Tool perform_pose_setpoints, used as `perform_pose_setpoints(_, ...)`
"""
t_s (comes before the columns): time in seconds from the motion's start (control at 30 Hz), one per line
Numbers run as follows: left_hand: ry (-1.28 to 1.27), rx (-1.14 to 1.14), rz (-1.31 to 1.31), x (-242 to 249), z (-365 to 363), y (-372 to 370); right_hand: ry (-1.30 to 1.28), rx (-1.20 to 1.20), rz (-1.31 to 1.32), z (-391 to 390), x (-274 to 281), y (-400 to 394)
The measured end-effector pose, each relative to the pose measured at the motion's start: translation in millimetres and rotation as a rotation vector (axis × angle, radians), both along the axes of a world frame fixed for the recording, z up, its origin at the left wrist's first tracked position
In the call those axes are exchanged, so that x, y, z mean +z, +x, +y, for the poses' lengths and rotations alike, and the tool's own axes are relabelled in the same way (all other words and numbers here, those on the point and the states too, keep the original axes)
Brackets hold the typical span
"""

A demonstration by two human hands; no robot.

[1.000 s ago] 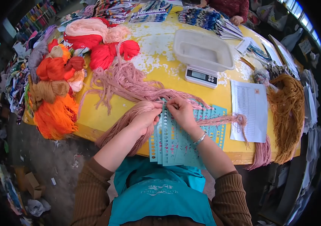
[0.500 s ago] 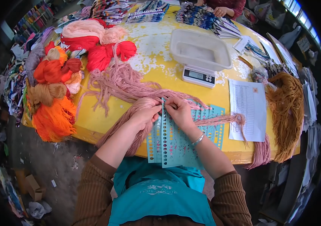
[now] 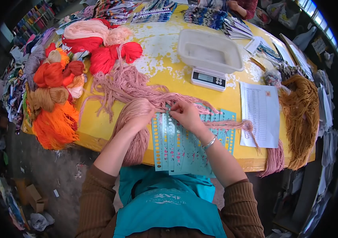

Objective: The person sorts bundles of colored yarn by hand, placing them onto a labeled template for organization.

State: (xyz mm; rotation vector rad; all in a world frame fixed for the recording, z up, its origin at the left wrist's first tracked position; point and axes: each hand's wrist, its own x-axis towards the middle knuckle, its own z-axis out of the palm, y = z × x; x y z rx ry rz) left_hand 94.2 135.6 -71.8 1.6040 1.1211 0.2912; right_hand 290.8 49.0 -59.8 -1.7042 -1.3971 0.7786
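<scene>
My left hand (image 3: 147, 116) is closed around a thick bundle of dusty-pink thread (image 3: 135, 137), which covers part of the hand and hangs over the table's front edge. At the top of the overlapping teal cards with rows of punched holes (image 3: 177, 152), my right hand (image 3: 186, 115) pinches a thin strand stretched between both hands. The cards lie fanned out, their lower ends past the table edge. More loose pink thread (image 3: 127, 85) spreads behind my hands, and a pink length (image 3: 228, 124) crosses the cards at right.
A digital scale (image 3: 208, 80) with a clear plastic tub (image 3: 210, 53) stands behind. Red skeins (image 3: 113, 57) and orange thread (image 3: 56, 125) are piled left. At right lie a printed sheet (image 3: 259, 115) and brown thread (image 3: 299, 119). Across the yellow table (image 3: 155, 59) is another person's arm (image 3: 238, 8).
My left hand has shifted left with the pink bundle, away from my right hand, and a strand now spans between them. The cards have fanned slightly wider. The other person's hand has drawn back.
</scene>
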Motion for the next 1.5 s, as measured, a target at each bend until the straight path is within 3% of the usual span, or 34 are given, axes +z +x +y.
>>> perform_pose_setpoints(0.1,-0.067,0.0,-0.102,8,2,-6,-0.035,-0.001,0.001,-1,0,0)
perform_pose_setpoints(0.17,-0.243,0.055,-0.131,28,-2,-1,-0.028,0.002,0.0,1,-1,-1)
perform_pose_setpoints(0.3,-0.252,0.109,-0.201,23,-5,2,-0.021,-0.021,-0.027,0,-1,-2)
perform_pose_setpoints(0.4,-0.238,0.09,-0.169,22,-4,5,-0.025,-0.038,-0.024,-1,4,-5)
perform_pose_setpoints(0.47,-0.367,0.061,-0.33,25,-9,9,-0.028,-0.045,-0.025,-1,5,-6)
perform_pose_setpoints(0.67,-0.576,-0.078,-0.384,44,-27,21,0.044,-0.063,-0.119,3,-4,-6)
perform_pose_setpoints(0.73,-0.567,-0.028,-0.363,38,-27,26,-0.071,-0.078,0.22,8,0,-6)
perform_pose_setpoints(0.8,-0.497,0.117,-0.373,22,-23,30,-0.1,-0.074,0.265,6,10,-6)
perform_pose_setpoints(0.87,-0.396,0.016,-0.288,27,-23,32,-0.155,0.019,0.234,5,13,-2)
perform_pose_setpoints(0.97,0.053,-0.197,-0.057,19,-21,39,-0.115,0.122,0.454,4,10,4)
perform_pose_setpoints(1.0,0.053,-0.198,-0.057,9,-15,41,-0.116,0.122,0.454,4,9,5)
perform_pose_setpoints(1.07,0.67,-0.382,-0.12,8,-8,42,-0.107,0.132,0.463,4,9,5)
perform_pose_setpoints(1.1,0.671,-0.382,-0.122,8,-9,41,-0.106,0.131,0.46,4,9,4)
perform_pose_setpoints(1.17,0.134,-0.214,0.1,49,-20,41,-0.172,0.1,0.405,5,11,1)
perform_pose_setpoints(1.23,-0.764,0.114,-0.51,35,-13,22,-0.159,0.096,0.353,6,9,2)
perform_pose_setpoints(1.33,-0.856,0.088,-0.95,20,9,-25,-0.15,0.097,0.275,5,10,0)
perform_pose_setpoints(1.4,-1.096,0.216,-1.491,36,14,-62,-0.154,0.099,0.24,2,13,-2)
perform_pose_setpoints(1.5,-0.967,0.186,-1.949,55,22,-117,-0.213,0.074,0.248,2,21,-9)
